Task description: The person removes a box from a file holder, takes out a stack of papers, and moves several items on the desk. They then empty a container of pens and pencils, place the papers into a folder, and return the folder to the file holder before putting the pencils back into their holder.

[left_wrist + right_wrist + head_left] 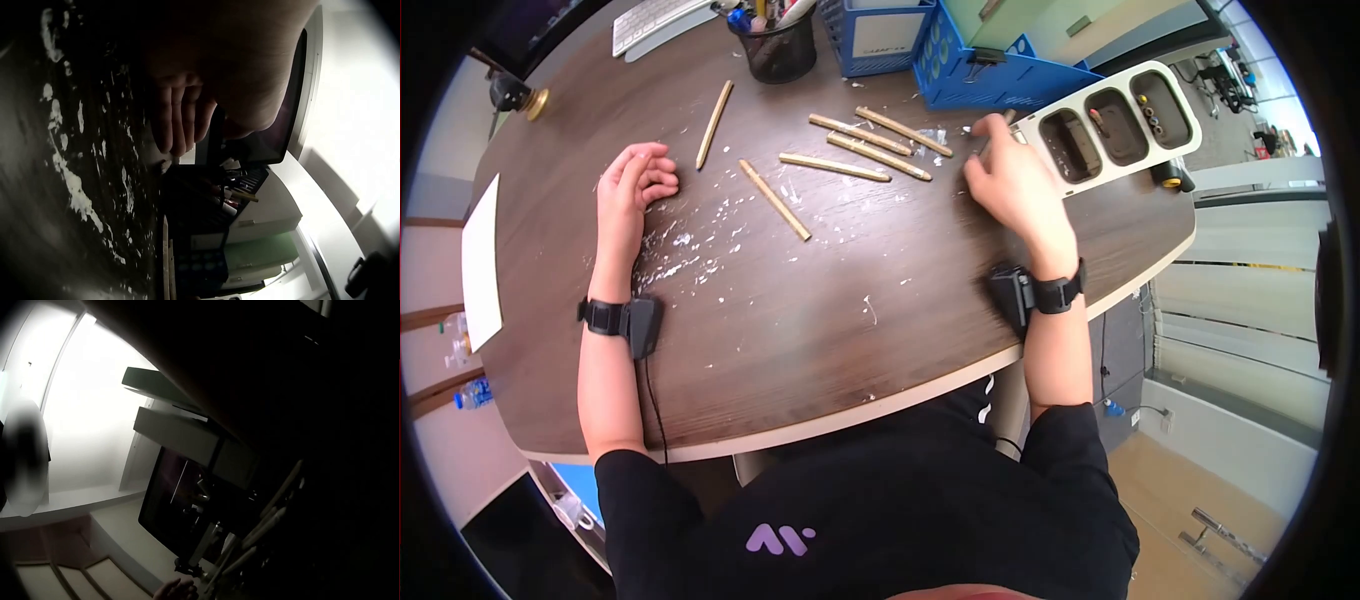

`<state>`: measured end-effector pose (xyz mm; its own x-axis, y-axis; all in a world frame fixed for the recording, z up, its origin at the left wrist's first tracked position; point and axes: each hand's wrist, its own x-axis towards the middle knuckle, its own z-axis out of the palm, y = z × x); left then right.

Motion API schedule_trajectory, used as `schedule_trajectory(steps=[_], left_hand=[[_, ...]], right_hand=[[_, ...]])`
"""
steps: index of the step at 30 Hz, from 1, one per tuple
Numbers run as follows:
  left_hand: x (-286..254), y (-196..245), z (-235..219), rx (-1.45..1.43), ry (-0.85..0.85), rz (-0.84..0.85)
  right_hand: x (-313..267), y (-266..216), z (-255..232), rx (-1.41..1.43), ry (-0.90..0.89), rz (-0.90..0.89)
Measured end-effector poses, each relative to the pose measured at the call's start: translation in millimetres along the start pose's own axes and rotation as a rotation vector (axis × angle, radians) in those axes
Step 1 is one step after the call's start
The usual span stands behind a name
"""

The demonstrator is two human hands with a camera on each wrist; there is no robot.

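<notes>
My left hand (632, 182) rests on the dark wooden table with loosely bent fingers and nothing in them. Close beside it lies one gold pencil-like stick (714, 125). My right hand (1018, 185) is at the left end of a white tray (1052, 187), its fingers bent downward. A small brownish end (1009, 116) shows by its fingertips; I cannot tell whether the fingers pinch it. Several more gold sticks lie between the hands, among them one slanting stick (775, 200) and a cluster (878, 157). In the right wrist view the hand is mostly dark.
The tray has three dark compartments, with small coloured pieces (1148, 112) in the right one. A black mesh pen cup (782, 55) and blue file boxes (1000, 75) stand at the back. White flakes (683, 240) are scattered over the table. A white sheet (483, 265) lies at the left edge.
</notes>
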<state>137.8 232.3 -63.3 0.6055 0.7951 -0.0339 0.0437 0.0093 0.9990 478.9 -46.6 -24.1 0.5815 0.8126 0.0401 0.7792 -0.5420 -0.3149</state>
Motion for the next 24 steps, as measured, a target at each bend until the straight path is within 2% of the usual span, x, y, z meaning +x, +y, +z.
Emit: schedule_trajectory(steps=[1,2,3,5,8,9,11,13,15,18,21,22,24], left_hand=[[-1,0,0,0.010,0.001,0.000],[-1,1,1,0.002,0.007,-0.001],[-2,0,2,0.000,0.007,-0.004],[-1,0,1,0.000,0.006,-0.006],[-1,-1,-1,0.002,0.011,-0.003],[0,-2,-1,0.002,0.008,-0.004],[1,-4,-2,0.001,0.007,-0.004],[0,-4,-3,0.005,0.016,-0.004],[0,-4,-2,0.011,0.017,0.003],[0,-3,-1,0.014,0.010,0.004],[-2,-2,-1,0.015,0.007,0.000],[-2,-2,-1,0.016,0.008,-0.003],[-1,-2,-1,0.015,0.009,-0.005]], right_hand=[[0,-3,1,0.032,-0.016,0.009],[-3,-7,-4,0.191,-0.062,0.021],[-4,-10,-7,0.197,-0.045,0.005],[-9,-8,-8,0.421,0.023,-0.060],[-19,-1,-13,0.725,0.289,-0.320],[-21,2,-16,0.706,0.458,-0.481],[-20,-2,-15,0.826,0.822,-0.609],[-24,2,-17,0.921,0.873,-0.549],[-23,3,-21,0.968,0.873,-0.328],[-14,15,-28,1.072,0.800,-0.108],[-5,26,-30,1.323,0.792,-0.013],[-5,21,-29,1.353,0.818,-0.055],[-4,15,-17,1.242,0.693,-0.151]])
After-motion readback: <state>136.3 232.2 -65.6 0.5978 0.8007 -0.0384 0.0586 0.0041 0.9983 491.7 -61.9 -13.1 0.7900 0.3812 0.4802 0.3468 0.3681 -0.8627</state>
